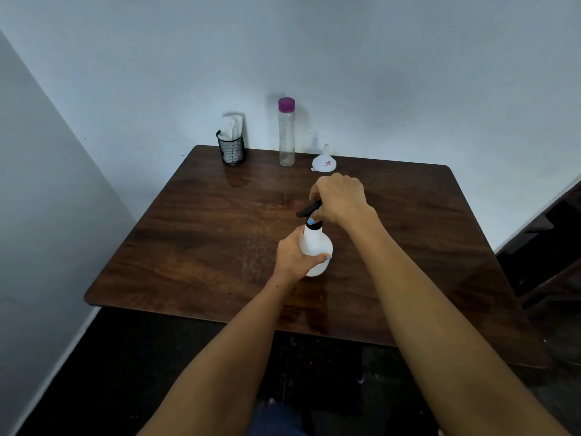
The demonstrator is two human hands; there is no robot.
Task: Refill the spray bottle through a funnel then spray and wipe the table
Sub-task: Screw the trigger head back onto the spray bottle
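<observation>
Left hand (295,251) grip around white spray bottle (316,247), right hand (338,199) clamped on its black head (309,210).

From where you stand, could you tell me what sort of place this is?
Probably a plain room corner set up for a cleaning chore, perhaps at home: a dark wooden table against bare painted walls, with a mesh cup of napkins, a purple-capped bottle and a funnel.

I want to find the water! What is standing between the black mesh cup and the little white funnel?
The head view shows a tall clear bottle with a purple cap standing between the black mesh cup and the white funnel, by the wall.
</observation>
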